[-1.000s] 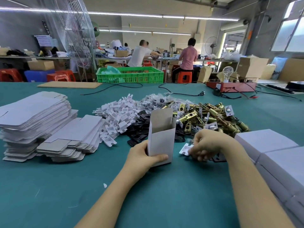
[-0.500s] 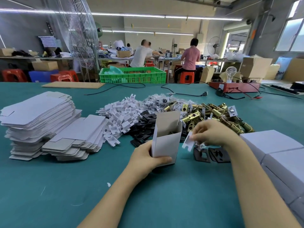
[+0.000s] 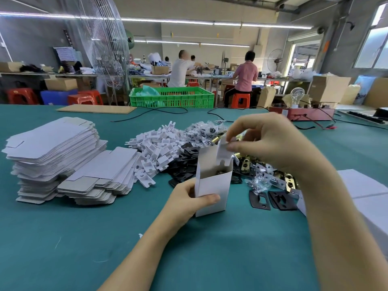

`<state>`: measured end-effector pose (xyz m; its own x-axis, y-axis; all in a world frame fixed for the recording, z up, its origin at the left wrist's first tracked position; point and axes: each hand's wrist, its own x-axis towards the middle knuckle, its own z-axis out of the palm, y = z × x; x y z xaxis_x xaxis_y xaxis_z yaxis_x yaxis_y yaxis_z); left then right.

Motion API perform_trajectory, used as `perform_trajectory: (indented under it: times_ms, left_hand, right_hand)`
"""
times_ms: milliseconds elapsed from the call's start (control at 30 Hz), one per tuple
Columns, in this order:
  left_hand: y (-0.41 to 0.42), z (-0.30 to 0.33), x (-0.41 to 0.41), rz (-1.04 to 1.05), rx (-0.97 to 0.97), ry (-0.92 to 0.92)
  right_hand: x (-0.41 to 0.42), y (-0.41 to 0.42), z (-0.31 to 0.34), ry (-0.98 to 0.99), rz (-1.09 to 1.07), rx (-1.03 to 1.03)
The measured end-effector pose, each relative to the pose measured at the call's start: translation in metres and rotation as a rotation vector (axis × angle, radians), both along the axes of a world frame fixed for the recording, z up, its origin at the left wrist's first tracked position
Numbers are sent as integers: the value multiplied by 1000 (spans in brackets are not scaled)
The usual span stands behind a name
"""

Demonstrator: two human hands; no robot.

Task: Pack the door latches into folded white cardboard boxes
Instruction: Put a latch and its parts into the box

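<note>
Since half a second ago my right hand (image 3: 270,141) has lifted from beside the latch pile up to the mouth of the box (image 3: 212,185), bringing the white insert (image 3: 223,153) with it. Insert now hangs upright in the box opening, lower end just inside, pinched at its top between thumb and fingers. Left hand (image 3: 189,203) hasn't moved: curled round the box's lower left side, thumb across the front face, box standing upright on the desk (image 3: 105,238), top open. Something brassy shows inside the box, too little visible to name.

Latches (image 3: 245,166) lie in a loose heap just behind and right of the box, brass ones mixed with clear bagged parts. Black plates (image 3: 270,199) lie flat on the desk just right of the box; more black ones sit behind it. Pile of white inserts (image 3: 155,148) sits left of the latches. Flat box blanks (image 3: 52,152) stacked at far left. Closed white boxes (image 3: 365,185) at the right edge, partly hidden by my right forearm.
</note>
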<state>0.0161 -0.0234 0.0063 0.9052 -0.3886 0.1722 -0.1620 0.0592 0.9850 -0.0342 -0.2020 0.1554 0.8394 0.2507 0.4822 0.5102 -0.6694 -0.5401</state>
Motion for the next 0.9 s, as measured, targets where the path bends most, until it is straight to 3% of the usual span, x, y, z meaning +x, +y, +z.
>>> perform_trajectory:
  times_ms: [133,433,633,767,900]
  left_hand:
    - [0,2,-1,-6,-13,1]
    - [-1,0,-1,-4,-26,13]
    - [-1,-1,1,16,9,11]
    - [-1,-2,2,19,18,17]
    - [-1,-2,1,23,30,22]
  right_hand:
    - [11,12,-12,30,-3,-159]
    - [19,17,-23,197,59,-178]
    - [18,13,-23,253,47,-65]
    - [17,1,-20,146,-34,30]
    - [23,-15,-25,9,-208,261]
